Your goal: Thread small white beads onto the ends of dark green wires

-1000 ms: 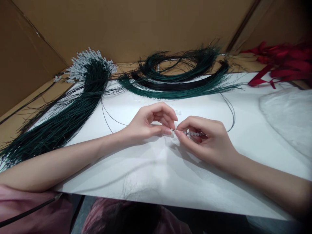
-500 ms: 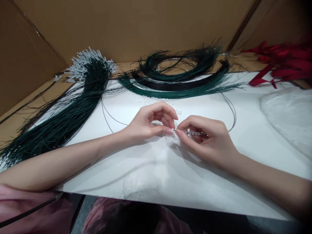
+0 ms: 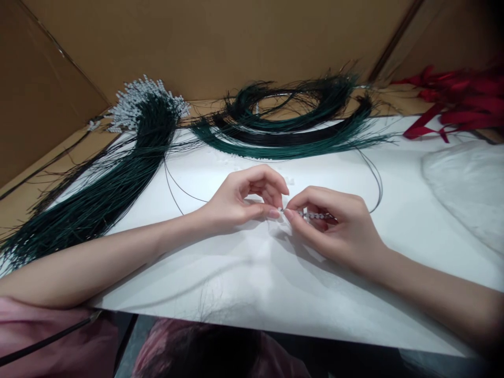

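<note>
Near the middle of the white table (image 3: 244, 283), my left hand (image 3: 246, 197) is closed, its thumb pressed toward curled fingers. A tiny white bead (image 3: 280, 210) shows at that thumb's tip. My right hand (image 3: 334, 218) pinches a dark wire strung with white beads (image 3: 317, 215) between thumb and index finger. The wire's tip points left at the bead, and the two hands' fingertips nearly meet. The rest of the beaded wire runs under my right palm, partly hidden. A few loose white beads (image 3: 290, 181) lie just beyond my hands.
At the left lies a thick bundle of dark green wires (image 3: 118, 184) with white beaded ends (image 3: 145, 105). Curved bundles of green and black wire (image 3: 291, 139) lie at the back. Red ribbons (image 3: 464, 100) sit back right, and a clear plastic bag (image 3: 472, 189) lies at the right.
Both hands hold almost the same pose. I see only a very slight shift of the fingertips around the bead and wire tip.
</note>
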A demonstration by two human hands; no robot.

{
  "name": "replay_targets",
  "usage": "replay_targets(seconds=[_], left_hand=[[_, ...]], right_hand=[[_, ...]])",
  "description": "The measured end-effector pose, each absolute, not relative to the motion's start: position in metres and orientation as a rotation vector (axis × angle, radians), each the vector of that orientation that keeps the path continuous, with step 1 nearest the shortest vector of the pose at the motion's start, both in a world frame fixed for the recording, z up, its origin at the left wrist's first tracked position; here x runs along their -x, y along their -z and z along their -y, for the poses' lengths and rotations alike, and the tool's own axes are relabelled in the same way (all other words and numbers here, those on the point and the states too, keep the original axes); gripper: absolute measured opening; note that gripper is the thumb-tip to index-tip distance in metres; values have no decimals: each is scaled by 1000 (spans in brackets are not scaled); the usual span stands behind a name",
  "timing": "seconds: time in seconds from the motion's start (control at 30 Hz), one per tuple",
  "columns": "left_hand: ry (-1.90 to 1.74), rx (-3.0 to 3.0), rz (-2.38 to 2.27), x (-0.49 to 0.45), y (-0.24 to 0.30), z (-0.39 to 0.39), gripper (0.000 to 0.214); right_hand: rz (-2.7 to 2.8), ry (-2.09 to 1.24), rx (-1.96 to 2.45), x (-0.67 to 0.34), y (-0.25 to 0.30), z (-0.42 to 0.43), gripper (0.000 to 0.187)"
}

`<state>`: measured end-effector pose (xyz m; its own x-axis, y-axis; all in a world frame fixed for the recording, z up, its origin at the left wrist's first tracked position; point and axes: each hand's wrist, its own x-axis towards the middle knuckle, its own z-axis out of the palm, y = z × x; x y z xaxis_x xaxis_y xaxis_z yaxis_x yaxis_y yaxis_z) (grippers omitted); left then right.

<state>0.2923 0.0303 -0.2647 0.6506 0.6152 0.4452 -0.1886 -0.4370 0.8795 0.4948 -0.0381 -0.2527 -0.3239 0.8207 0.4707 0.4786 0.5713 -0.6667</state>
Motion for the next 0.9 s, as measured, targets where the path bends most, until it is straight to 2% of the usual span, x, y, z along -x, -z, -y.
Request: replay_targets(seconds=[0.9], left_hand=[[-910, -1790, -391, -292, 264, -30, 31]], right_hand=[[1985, -533, 1022, -495, 251, 38, 13]])
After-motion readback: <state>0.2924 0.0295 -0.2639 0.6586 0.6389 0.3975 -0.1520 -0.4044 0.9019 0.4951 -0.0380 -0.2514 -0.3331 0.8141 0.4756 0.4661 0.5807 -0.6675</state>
